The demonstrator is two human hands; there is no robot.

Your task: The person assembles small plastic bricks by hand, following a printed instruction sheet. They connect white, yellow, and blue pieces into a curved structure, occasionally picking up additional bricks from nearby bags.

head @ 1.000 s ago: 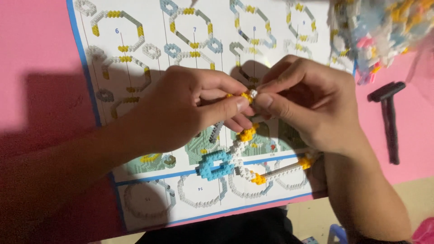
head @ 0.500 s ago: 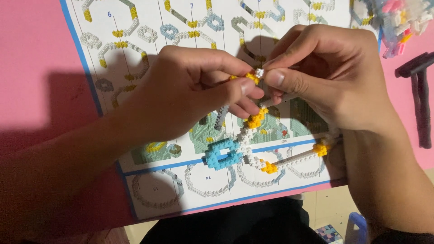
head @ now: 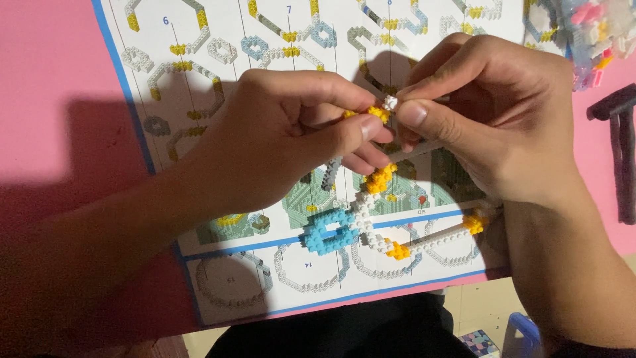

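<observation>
Pink tabletop (head: 59,79) under an instruction sheet (head: 218,73): the left hand (head: 278,142) pinches the hanging brick chain (head: 368,205) at its top, while right hand (head: 490,119) fingertips clamp a tiny white brick (head: 390,103) directly above it.

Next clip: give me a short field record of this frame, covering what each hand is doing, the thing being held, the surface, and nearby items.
left hand: left hand pinches the top of the model, thumb over a yellow segment
right hand: right hand pinches a tiny white brick at the model's tip
held thing: small-brick model of white, yellow and light-blue plastic, hanging below the hands
under it: printed instruction sheet with blue border
surface: pink tabletop
nearby: clear bag of mixed coloured bricks, top right; dark tool, right edge
</observation>
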